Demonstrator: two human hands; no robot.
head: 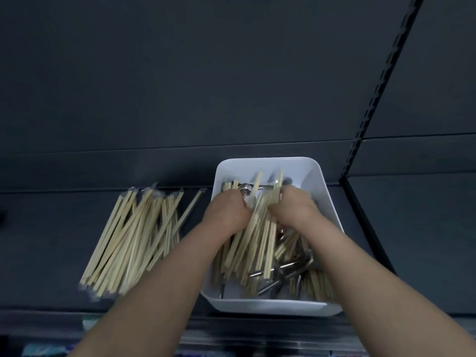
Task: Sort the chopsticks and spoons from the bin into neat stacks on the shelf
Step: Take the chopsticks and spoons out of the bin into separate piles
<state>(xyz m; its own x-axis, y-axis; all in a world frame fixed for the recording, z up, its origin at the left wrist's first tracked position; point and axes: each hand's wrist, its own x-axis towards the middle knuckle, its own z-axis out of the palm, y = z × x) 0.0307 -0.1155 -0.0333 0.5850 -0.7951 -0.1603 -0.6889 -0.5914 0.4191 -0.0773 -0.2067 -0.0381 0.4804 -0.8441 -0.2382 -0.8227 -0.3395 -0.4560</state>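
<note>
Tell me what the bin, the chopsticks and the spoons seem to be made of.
The bin looks like plastic: smooth, glossy white walls, rounded corners. The chopsticks seem bamboo or wood: pale tan, matte, straight sticks. The spoons appear to be metal, perhaps stainless steel: silver handles catching bright highlights.

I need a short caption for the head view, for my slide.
Left hand and right hand grip chopsticks in the white bin; another chopstick pile lies on the shelf.
</note>
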